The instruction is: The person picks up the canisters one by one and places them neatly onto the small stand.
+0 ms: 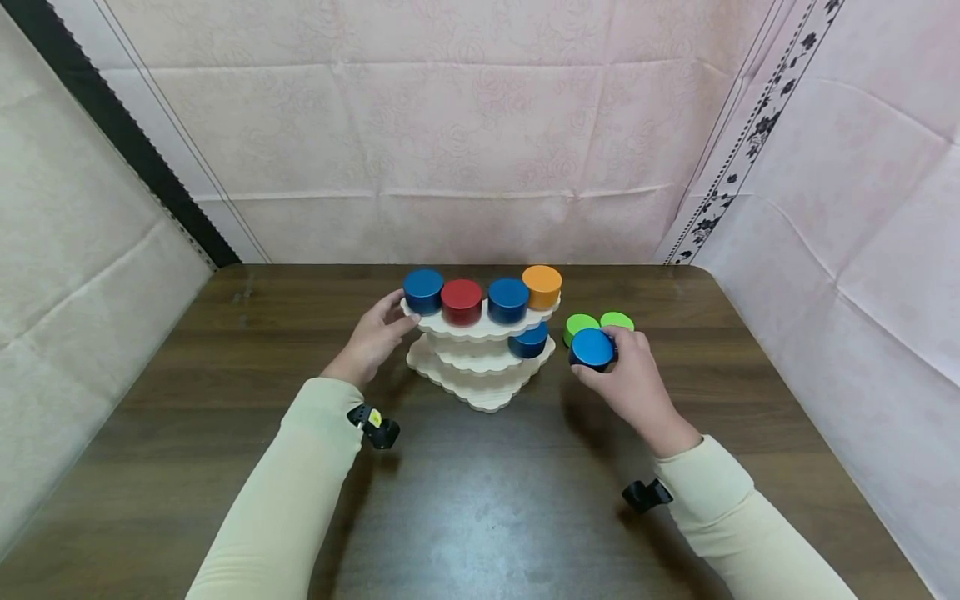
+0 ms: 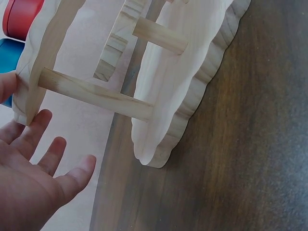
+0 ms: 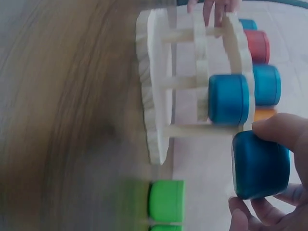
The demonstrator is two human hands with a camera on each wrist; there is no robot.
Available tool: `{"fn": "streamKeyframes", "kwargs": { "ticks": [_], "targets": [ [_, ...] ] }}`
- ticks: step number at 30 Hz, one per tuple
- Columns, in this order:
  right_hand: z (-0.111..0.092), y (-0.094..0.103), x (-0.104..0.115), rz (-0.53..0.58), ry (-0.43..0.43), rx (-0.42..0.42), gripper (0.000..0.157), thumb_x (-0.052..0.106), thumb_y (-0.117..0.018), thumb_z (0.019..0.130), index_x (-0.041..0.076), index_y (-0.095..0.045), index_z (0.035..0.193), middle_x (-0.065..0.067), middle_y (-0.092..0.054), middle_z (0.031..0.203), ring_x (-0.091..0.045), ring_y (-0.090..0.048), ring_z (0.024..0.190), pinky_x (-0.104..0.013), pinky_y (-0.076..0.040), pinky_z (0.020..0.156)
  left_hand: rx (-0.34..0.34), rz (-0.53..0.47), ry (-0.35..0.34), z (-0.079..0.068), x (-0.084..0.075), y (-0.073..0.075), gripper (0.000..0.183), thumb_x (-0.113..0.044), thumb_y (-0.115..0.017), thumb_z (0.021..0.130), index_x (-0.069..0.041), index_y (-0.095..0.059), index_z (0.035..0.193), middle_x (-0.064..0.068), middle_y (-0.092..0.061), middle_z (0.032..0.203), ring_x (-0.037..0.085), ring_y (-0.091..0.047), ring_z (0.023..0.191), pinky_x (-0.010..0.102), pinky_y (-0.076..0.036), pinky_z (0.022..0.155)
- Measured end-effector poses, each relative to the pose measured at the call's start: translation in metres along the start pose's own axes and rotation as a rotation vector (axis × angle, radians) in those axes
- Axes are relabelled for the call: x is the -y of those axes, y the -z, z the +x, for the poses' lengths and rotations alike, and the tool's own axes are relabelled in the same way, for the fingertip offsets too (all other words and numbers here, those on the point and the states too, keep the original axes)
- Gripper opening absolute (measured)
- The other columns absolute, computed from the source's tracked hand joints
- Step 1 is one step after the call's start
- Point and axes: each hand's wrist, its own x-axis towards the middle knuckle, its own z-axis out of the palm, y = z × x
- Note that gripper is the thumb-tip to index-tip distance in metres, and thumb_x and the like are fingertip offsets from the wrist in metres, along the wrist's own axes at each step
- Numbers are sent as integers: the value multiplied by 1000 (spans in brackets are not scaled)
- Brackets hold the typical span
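Note:
A three-tier wooden stand (image 1: 480, 387) with scalloped shelves stands on the table. On its top shelf (image 2: 26, 72) are two blue tins (image 1: 507, 302), a red tin (image 1: 461, 303) and an orange tin (image 1: 542, 287). One more blue tin (image 3: 227, 99) sits on the middle shelf at the right. My left hand (image 1: 375, 337) pinches the left edge of the top shelf, thumb above and a finger beneath. Right of the stand, my right hand (image 1: 633, 379) grips another blue tin (image 3: 262, 166) by its sides, apart from the stand.
Two bright green tins (image 1: 581, 326) stand on the brown wooden table (image 1: 480, 508), just behind my right hand. Pale patterned cloth (image 1: 465, 133) hangs behind the table and along both sides.

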Motion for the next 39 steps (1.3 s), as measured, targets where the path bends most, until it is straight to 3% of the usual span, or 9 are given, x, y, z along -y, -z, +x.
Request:
{"fn": "streamKeyframes", "kwargs": {
  "ticks": [23,39],
  "targets": [
    [-7,-32,37,37,74,52,66,19,-78,82,-3,-43,134,-18,-43,132,-35,-36,122,-53,-45,98,2,-9,-23,0,1,1,65,-27,-54,100,-16,-21,155,13,-29,156,31,-28,143,50,-32,111],
    [-14,-54,53,22,93,83,69,22,-80,80,-2,-45,134,-19,-45,128,-34,-45,118,-50,-47,97,8,-10,-31,-1,2,1,65,-28,-54,100,-15,-21,155,13,-28,157,31,-27,143,51,-31,111]
  ]
}}
